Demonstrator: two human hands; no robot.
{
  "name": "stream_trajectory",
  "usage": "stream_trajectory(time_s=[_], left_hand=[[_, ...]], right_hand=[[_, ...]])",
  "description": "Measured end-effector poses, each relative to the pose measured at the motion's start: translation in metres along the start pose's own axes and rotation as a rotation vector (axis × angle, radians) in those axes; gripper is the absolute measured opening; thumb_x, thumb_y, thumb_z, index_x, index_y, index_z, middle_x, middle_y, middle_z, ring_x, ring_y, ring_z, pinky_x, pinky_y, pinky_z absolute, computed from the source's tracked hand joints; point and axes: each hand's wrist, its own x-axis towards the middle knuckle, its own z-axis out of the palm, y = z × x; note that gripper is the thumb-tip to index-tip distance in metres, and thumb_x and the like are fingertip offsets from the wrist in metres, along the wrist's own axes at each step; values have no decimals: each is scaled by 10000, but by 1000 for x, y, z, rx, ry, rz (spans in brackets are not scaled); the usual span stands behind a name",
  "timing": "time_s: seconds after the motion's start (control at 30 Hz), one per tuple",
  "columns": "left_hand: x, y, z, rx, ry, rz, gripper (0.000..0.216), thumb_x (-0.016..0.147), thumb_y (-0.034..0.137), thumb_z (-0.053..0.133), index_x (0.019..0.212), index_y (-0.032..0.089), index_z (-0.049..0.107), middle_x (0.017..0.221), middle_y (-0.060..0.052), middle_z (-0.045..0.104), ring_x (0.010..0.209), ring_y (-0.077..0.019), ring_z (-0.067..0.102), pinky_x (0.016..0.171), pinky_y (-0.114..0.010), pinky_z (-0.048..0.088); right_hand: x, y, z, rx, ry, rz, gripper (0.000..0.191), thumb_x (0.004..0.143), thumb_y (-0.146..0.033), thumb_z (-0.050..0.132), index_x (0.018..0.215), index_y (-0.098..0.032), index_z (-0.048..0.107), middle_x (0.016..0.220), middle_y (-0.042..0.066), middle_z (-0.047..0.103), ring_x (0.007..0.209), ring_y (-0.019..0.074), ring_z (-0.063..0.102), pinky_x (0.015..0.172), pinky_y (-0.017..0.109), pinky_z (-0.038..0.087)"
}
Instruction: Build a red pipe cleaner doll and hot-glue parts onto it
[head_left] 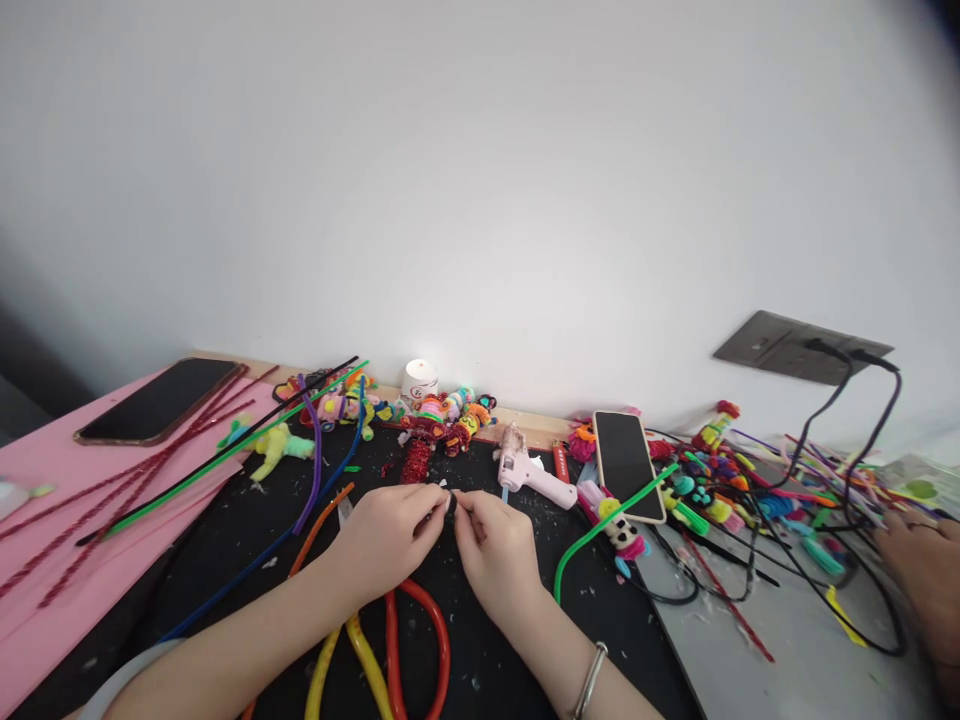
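Note:
My left hand (391, 535) and my right hand (499, 550) meet over the black table mat (495, 650). Their fingertips pinch a small black piece (451, 503) from either side; its kind is too small to make out. A speck of white shows at the left fingertips. Just beyond the hands lies a red glittery coiled figure (415, 462). A pale pink glue gun (536, 478) rests on its side, beyond my right hand. Under my wrists, red (442, 625) and yellow (367, 665) thick cords curve toward me.
Pipe cleaners (225, 455) cross the pink sheet (45, 440) beside a phone (161, 400). Several fuzzy figures line the wall near a paper cup (419, 380). Rightward are another phone (628, 465), a heap of pipe-cleaner pieces (720, 490), cables (814, 430) and another person's hand (919, 560).

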Motion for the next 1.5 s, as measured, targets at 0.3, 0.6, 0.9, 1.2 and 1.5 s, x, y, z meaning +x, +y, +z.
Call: stream_trajectory(time_s=[0.3,0.6,0.9,1.2,1.5], left_hand=[[-1,3,1,-22,-57,-61,210,867,165,438,761,186,619,673,-31,677,633,-166,650,596,-251,477],[1,1,-1,-72,-31,-52,209,892,184,451,890,200,660,816,-40,739,730,-167,693,684,-250,528],[1,-9,-4,-61,-38,-65,235,902,220,478,1055,186,653,998,-68,744,864,-202,705,802,-307,549],[0,-6,-2,-39,-57,-11,229,921,208,450,1025,180,651,980,-72,741,846,-197,702,783,-299,550],[0,-9,-1,-6,-46,-24,222,928,208,436,980,182,650,940,-65,745,805,-193,705,735,-286,542]], right_hand=[[2,-2,1,-78,11,-61,240,881,-170,453,664,-167,555,550,-11,526,478,100,472,485,209,313],[2,0,-1,-55,35,-31,209,885,-171,454,762,-157,623,590,9,593,496,106,527,497,196,359],[4,12,-8,-57,11,21,233,896,-176,463,944,-168,692,780,58,720,646,145,657,613,216,486],[3,8,-7,-34,-21,-60,230,904,-161,473,965,-151,694,742,65,705,661,145,659,636,213,494],[3,10,-7,-51,10,18,237,895,-225,478,982,-161,689,703,37,692,540,124,602,532,204,454]])
